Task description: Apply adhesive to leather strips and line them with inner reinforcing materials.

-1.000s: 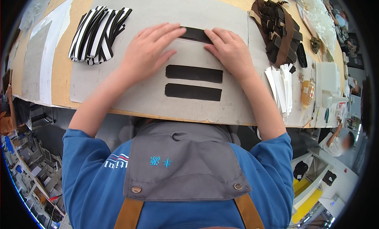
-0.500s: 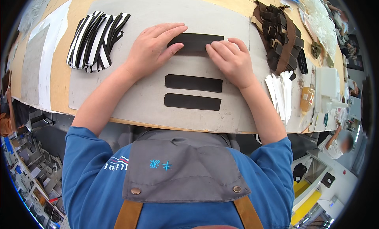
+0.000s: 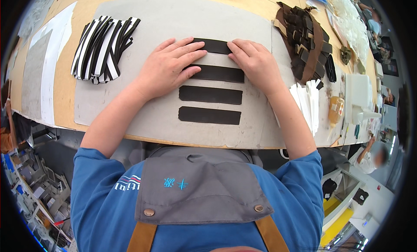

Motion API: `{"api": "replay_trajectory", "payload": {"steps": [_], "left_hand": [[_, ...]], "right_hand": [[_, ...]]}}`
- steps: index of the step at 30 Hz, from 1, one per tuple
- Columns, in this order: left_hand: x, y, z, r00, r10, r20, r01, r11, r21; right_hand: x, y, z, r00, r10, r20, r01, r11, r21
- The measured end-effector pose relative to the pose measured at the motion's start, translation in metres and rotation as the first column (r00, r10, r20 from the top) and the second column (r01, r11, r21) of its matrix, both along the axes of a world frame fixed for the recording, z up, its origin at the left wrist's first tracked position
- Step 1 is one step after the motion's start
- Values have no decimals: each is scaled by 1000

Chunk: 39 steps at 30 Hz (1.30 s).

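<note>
The second-farthest black strip (image 3: 219, 74) now lies parted from the farthest black strip (image 3: 212, 46) on the gray mat (image 3: 156, 126), so the row seems one piece further along, the left hand (image 3: 167, 69) spanning their left ends, thumb spread from fingers, the right hand (image 3: 256, 66) at the farthest's right end, pinching or not I cannot tell.
</note>
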<state>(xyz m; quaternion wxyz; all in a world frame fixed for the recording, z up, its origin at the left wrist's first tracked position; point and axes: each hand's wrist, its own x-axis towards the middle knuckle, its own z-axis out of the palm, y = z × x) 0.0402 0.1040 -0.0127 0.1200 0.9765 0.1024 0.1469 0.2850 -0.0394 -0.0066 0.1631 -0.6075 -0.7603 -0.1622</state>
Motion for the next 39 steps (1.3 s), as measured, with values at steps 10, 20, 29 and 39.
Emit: {"api": "replay_trajectory", "payload": {"steps": [10,20,29,39], "left_hand": [[-2,-1,4,982,-32,184,27,999,29],[-1,3,5,928,12,371,0,1000,-30],[3,-5,1,998,6,69,-8,1000,27],[2,-4,1,998,5,64,-7,1000,16]], "right_hand": [[-4,-1,0,979,40,199,-60,994,95],[-4,-2,7,992,-33,125,7,980,197],[30,30,5,970,-137,200,64,940,334],[20,18,1,984,-55,172,29,988,151]]}}
